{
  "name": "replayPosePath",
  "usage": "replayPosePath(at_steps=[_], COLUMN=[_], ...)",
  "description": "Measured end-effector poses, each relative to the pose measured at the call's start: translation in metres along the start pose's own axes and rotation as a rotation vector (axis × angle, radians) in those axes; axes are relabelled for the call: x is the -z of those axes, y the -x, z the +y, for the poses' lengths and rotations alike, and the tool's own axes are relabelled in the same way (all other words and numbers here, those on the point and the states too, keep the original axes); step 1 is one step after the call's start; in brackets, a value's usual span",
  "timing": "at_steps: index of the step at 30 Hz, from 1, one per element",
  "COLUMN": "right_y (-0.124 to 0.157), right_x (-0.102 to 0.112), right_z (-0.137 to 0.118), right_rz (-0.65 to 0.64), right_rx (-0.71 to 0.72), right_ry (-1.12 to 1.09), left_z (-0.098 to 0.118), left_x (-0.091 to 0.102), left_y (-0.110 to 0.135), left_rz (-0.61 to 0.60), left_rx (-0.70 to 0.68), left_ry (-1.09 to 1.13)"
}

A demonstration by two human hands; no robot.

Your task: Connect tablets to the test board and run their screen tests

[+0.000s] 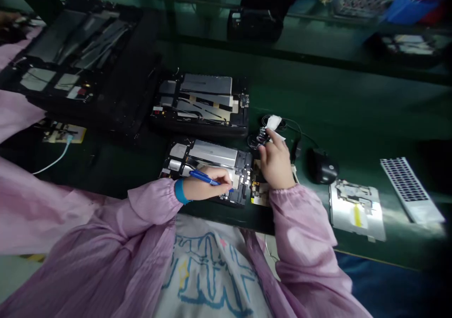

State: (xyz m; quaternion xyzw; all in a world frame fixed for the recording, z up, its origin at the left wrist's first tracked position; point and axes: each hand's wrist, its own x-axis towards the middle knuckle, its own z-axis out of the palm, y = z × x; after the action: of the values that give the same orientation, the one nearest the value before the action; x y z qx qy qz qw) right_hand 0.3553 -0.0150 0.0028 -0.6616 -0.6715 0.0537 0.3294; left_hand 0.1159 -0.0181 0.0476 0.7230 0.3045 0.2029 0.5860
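Observation:
My left hand (208, 185), with a blue band at its wrist, is closed around a blue pen (203, 176). The pen's tip meets or hovers just over the opened tablet-like device (215, 152), whose silver battery and circuit parts show. To its right, my right hand (277, 164) reaches forward with index finger and thumb apart. Its fingertips are at a cluster of small black parts (259, 138) beside a crumpled white piece (274, 122); any contact is unclear. A small circuit board (259, 191) lies partly under that hand.
Stacked opened devices (203, 104) stand behind, with a larger stack (77, 50) at the left. A black mouse (321, 165), a silver plate with parts (358, 210) and a white gridded sheet (406, 181) lie right. Another person's pink sleeve (21, 113) enters at left.

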Motion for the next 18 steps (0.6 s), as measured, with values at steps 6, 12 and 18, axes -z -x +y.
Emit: replayPosePath(at_steps=[6, 12, 18], right_y=[0.004, 0.014, 0.040], right_x=[-0.015, 0.002, 0.016], right_z=[-0.003, -0.021, -0.047], right_rz=[-0.057, -0.054, -0.275], right_rx=[-0.025, 0.044, 0.128], right_ry=[0.131, -0.086, -0.275], left_z=[-0.008, -0.014, -0.012], left_x=[-0.009, -0.008, -0.003], left_y=[-0.009, -0.006, -0.001], left_rz=[-0.047, -0.057, 0.046], left_rx=[-0.030, -0.074, -0.049], left_ry=[-0.190, -0.179, 0.013])
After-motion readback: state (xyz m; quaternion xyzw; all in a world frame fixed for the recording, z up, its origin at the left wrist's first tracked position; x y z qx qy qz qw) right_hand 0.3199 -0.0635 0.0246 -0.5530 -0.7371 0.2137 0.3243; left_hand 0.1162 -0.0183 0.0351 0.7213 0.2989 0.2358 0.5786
